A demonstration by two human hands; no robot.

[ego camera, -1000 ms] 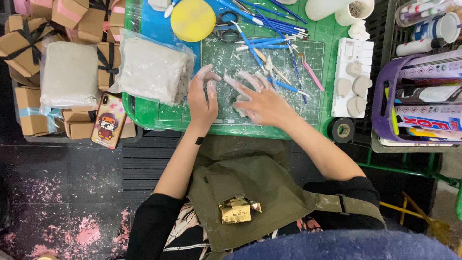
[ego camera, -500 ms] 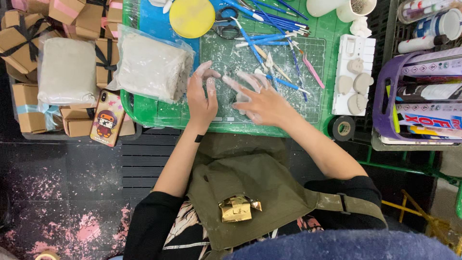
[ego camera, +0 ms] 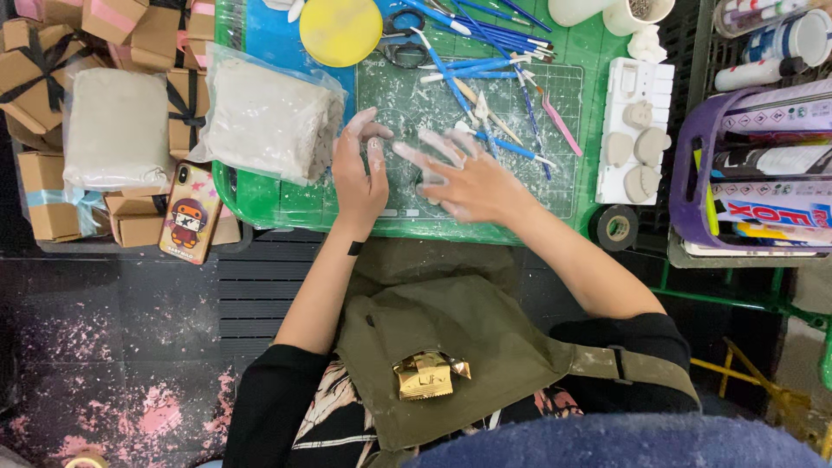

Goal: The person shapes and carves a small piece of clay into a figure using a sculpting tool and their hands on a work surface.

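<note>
My left hand (ego camera: 360, 169) and my right hand (ego camera: 464, 178) rest on a clear sheet over a green cutting mat (ego camera: 485, 113), both dusted with white clay. The left hand lies on its edge, fingers together, just right of a plastic bag of grey clay (ego camera: 264, 121). The right hand is spread flat, fingers apart, pressing down on the sheet; whether clay lies beneath it is hidden. Blue modelling tools (ego camera: 485, 52) and scissors (ego camera: 399, 39) lie just beyond the fingers.
A yellow round lid (ego camera: 341, 30) sits at the mat's top. A white tray (ego camera: 637, 130) with small clay pieces, a tape roll (ego camera: 617, 228) and a purple basket (ego camera: 693, 173) stand right. Left are a clay block (ego camera: 117, 130), brown gift boxes (ego camera: 43, 78) and a phone (ego camera: 188, 212).
Both hands have stayed on the mat; the right hand's fingers have shifted slightly. The view has drifted a little.
</note>
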